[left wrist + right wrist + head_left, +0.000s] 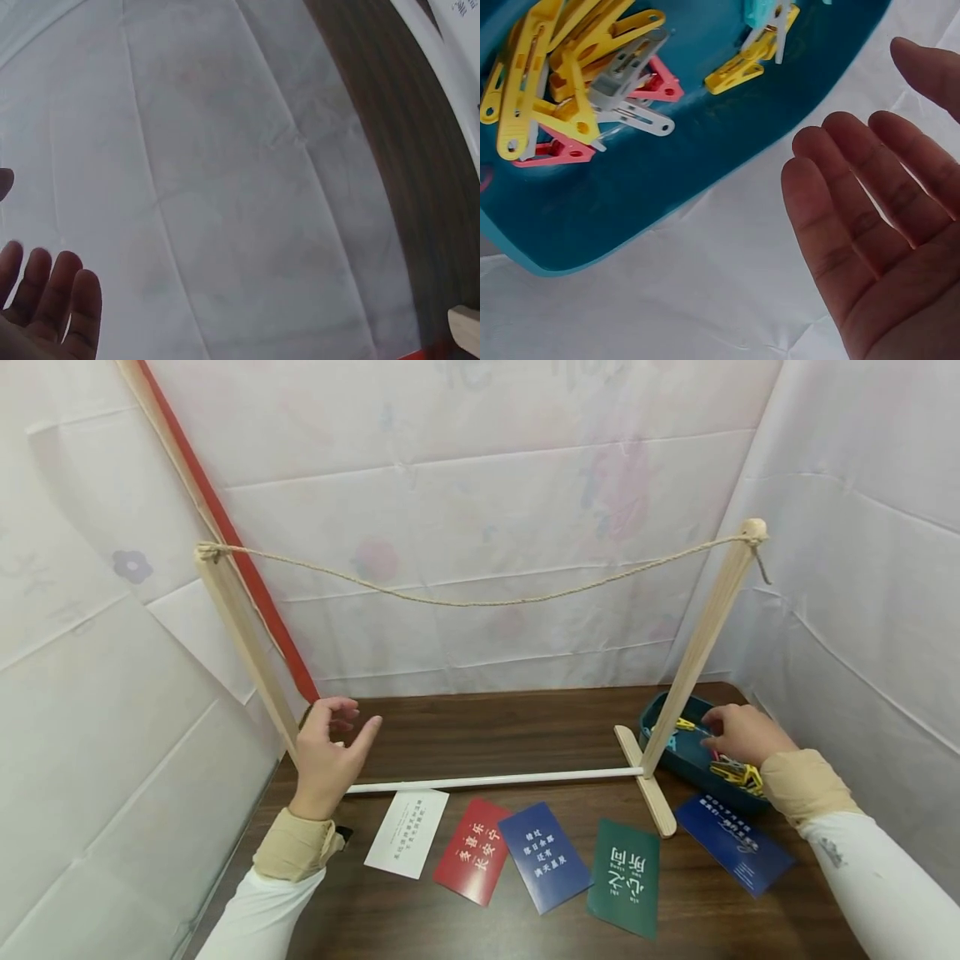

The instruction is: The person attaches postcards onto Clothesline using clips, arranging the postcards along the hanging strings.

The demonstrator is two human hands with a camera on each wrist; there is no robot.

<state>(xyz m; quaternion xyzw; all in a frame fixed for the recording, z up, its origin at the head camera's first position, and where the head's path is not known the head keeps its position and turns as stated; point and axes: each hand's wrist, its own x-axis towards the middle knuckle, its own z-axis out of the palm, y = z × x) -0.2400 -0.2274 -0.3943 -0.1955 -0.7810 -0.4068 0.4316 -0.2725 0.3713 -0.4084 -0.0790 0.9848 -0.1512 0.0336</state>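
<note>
My right hand (pixel 746 735) hovers over a dark teal tray (pixel 686 768), and in the right wrist view its fingers are spread with nothing between them. Inside the tray lie several clothespins: yellow ones (pixel 529 79), a grey one (pixel 626 71), pink ones (pixel 660 81) and a light blue one (pixel 761 13). My left hand (pixel 333 756) is raised near the left wooden post (pixel 247 643), its fingers loosely bent and holding nothing. A twine line (pixel 465 603) sags between the left post and the right post (pixel 705 643).
On the table lie a white card (pixel 407 832), a red card (pixel 472 852), a blue card (pixel 545 857), a green card (pixel 625 878) and another blue card (pixel 733 843). A white rod (pixel 495 780) joins the posts low down. A red ribbon (pixel 225 518) hangs at the left.
</note>
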